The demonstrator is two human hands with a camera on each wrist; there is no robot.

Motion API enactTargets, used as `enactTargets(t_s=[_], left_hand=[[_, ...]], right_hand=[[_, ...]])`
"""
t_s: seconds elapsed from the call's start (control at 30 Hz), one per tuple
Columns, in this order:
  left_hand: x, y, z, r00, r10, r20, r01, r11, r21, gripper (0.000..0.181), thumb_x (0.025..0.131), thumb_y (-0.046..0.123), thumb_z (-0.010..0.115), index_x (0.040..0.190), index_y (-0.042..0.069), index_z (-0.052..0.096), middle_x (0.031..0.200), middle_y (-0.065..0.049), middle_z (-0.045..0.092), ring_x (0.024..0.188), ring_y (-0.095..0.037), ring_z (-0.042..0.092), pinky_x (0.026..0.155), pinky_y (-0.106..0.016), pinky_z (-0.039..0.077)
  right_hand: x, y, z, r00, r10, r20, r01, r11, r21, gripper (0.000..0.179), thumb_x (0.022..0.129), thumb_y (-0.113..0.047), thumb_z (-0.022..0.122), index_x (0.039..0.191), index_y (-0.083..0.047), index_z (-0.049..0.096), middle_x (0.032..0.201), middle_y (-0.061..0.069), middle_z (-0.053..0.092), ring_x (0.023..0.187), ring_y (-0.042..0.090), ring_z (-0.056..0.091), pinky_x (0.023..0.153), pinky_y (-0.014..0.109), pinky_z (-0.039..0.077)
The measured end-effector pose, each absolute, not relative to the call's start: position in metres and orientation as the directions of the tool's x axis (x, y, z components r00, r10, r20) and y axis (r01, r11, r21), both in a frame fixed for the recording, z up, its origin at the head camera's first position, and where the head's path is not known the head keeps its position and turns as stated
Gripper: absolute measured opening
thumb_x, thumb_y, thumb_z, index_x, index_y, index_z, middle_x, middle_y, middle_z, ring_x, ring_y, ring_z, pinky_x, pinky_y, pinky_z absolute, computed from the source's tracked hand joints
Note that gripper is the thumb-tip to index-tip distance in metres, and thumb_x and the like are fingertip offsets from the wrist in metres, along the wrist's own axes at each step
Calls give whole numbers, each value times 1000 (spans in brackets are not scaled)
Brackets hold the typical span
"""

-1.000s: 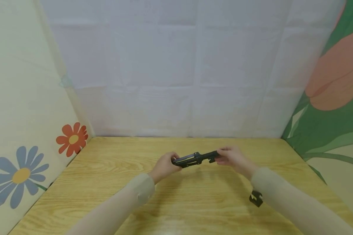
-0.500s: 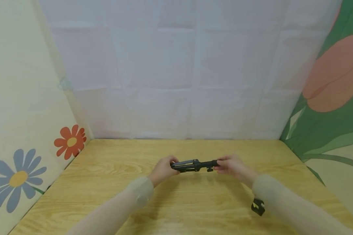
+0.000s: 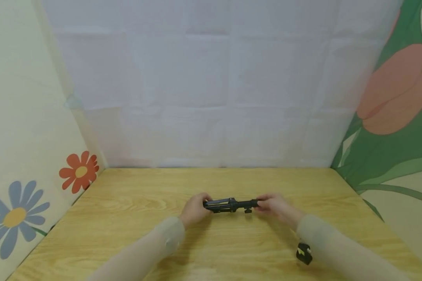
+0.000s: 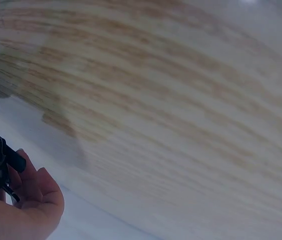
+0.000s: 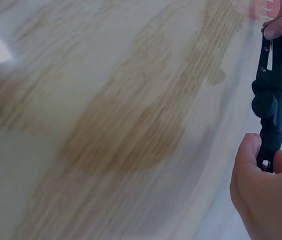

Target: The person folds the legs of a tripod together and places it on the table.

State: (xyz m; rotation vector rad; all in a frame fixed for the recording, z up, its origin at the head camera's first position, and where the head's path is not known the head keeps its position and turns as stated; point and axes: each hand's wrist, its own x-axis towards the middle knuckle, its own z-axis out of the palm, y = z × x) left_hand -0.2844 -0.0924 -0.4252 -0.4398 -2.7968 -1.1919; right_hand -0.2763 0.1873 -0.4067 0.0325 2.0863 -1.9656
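Note:
A small black tripod (image 3: pixel 225 205), its legs folded together, lies nearly level between both hands in the head view. My left hand (image 3: pixel 195 210) grips the leg end. With thumb and fingers, my right hand (image 3: pixel 272 207) pinches the opposite end of the column. A round knob (image 5: pixel 264 104) sticks out from the column between the hands, plain in the right wrist view. In the left wrist view, only part of the tripod (image 4: pixel 0 165) shows at the left edge, among the left hand's fingers. The gripped ends are partly hidden.
The wood-grain table (image 3: pixel 137 234) spreads below the hands. A white sheet (image 3: pixel 197 97) hangs behind it, with flower-patterned cloth (image 3: pixel 28 117) on the left and more (image 3: pixel 390 156) on the right. A small black block (image 3: pixel 304 253) with a yellow mark shows by the right sleeve.
Both hands have lowered the tripod a little. It has gone from slanting, right end higher, to nearly level. The grip of each hand looks the same.

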Motion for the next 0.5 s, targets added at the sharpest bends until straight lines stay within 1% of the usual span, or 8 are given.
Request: enactTargets(t_s=[0.07,0.13,0.23,0.33,0.37,0.5], left_hand=[[-284,-92,-426,-958,233,166,282,663,693,31,73,-7,81,100,0,68,98,-14,72,90,-26,65,84,-46,53],[-284,-91,-425,-960,231,158,275,667,692,31,73,-7,81,101,0,69,99,-13,72,91,-26,66,85,-46,53],[-283,-90,-423,-963,228,144,262,672,692,30,74,-6,82,101,0,70,100,-13,72,91,-25,66,85,-46,53],[-283,-90,-422,-964,231,131,256,676,691,31,74,-5,83,101,1,70,100,-12,72,92,-25,66,87,-46,53],[-283,-90,-422,-964,233,128,255,675,693,31,73,-4,83,101,1,70,100,-12,72,92,-25,66,87,-46,53],[-283,-90,-424,-963,236,130,258,667,699,32,73,-4,84,101,1,69,98,-12,71,92,-25,65,87,-46,53]], right_hand=[[-276,188,-409,-960,-184,-212,195,103,-975,41,93,17,51,132,26,42,115,37,60,79,15,68,83,30,59],[-276,190,-411,-960,-199,-198,168,157,-973,43,90,18,55,132,23,45,119,36,60,82,14,68,81,29,59],[-277,195,-414,-954,-258,-152,83,259,-962,49,87,19,59,134,21,45,131,38,53,90,17,68,82,30,59],[-279,200,-416,-948,-299,-106,4,321,-947,50,85,16,63,133,19,49,136,38,51,93,19,68,84,32,59],[-280,201,-417,-946,-310,-90,-21,336,-941,49,85,15,64,132,18,50,135,37,52,93,18,68,84,32,59],[-284,206,-418,-938,-344,-34,-101,368,-924,41,84,10,70,124,16,59,119,29,65,86,14,64,77,30,58]])
